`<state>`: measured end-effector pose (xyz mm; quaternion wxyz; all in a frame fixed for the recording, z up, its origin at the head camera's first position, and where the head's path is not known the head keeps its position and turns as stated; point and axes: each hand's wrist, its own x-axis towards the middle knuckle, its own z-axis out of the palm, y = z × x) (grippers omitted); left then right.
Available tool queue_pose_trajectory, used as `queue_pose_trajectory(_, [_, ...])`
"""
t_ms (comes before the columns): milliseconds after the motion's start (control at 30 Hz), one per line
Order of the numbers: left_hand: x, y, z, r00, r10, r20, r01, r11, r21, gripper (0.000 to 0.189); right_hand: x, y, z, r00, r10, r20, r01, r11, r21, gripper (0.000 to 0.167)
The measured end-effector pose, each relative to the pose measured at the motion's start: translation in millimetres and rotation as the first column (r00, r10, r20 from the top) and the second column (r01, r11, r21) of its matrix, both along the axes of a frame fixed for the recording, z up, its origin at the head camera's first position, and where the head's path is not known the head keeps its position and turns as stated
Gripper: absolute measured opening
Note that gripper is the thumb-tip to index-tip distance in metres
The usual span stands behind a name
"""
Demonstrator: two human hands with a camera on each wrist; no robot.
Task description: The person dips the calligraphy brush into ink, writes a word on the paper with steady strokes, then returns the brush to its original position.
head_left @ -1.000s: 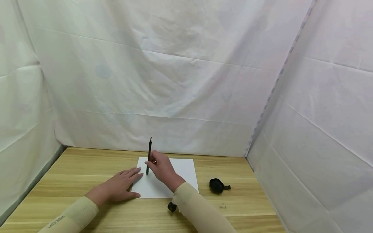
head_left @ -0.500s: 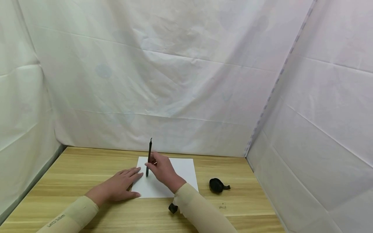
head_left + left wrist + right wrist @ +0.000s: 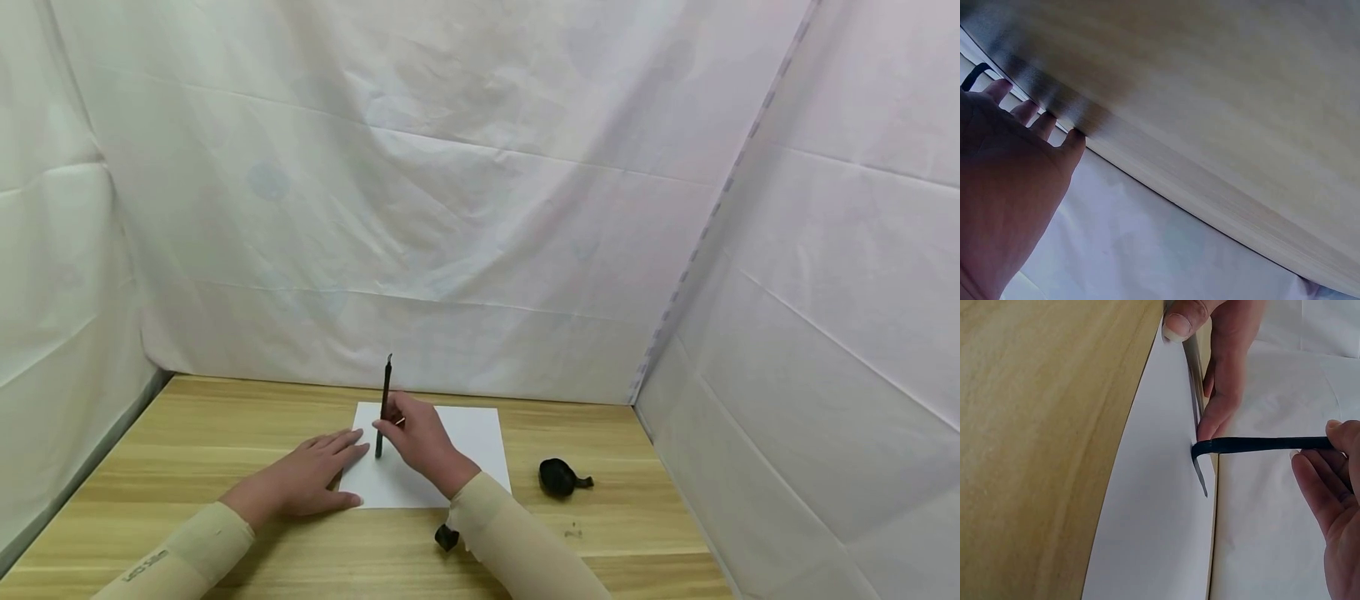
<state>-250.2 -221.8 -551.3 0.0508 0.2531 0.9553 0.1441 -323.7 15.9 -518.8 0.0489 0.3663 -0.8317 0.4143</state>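
Observation:
In the head view my right hand [image 3: 423, 433] pinches a dark, slender brush [image 3: 385, 404] and holds it nearly upright, its thin loop uppermost. The brush's lower end meets a white sheet of paper [image 3: 472, 450] near the left side. In the right wrist view a dark streak [image 3: 1201, 478] runs from the brush's tip across the sheet. My left hand [image 3: 311, 479] lies flat with spread fingers, its fingertips on the paper's left edge and its palm over the table.
A small black dish with a short handle [image 3: 557, 477] sits on the wooden table [image 3: 637, 533], right of the paper. Dark specks mark the wood below it. A black block [image 3: 446, 537] shows at my right cuff. White cloth [image 3: 465, 208] hangs behind and at both sides.
The brush's lower end has moved slightly toward me over the paper, and my right hand has shifted a little with it. My left hand has stayed in place.

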Motion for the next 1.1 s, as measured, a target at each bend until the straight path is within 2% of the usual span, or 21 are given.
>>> queue_pose_trajectory(233, [0.4,0.0,0.4,1.000,-0.002,0.003,0.002,1.000,0.000,0.098,1.8,1,-0.7,1.000,0.015,0.025,-0.014,1.000,-0.006,0.011])
queue_pose_trajectory(533, [0.6,0.3,1.3,1.000,-0.005,-0.001,0.005,1.000,0.007,0.097,6.1,3,-0.1,0.999,0.005,0.035,-0.005,1.000,0.014,0.012])
queue_pose_trajectory(1100, [-0.2,-0.3,0.7,1.000,-0.010,-0.009,0.010,1.000,0.001,0.097,12.5,6,1.1,0.999,0.039,0.038,-0.040,0.999,0.018,0.011])
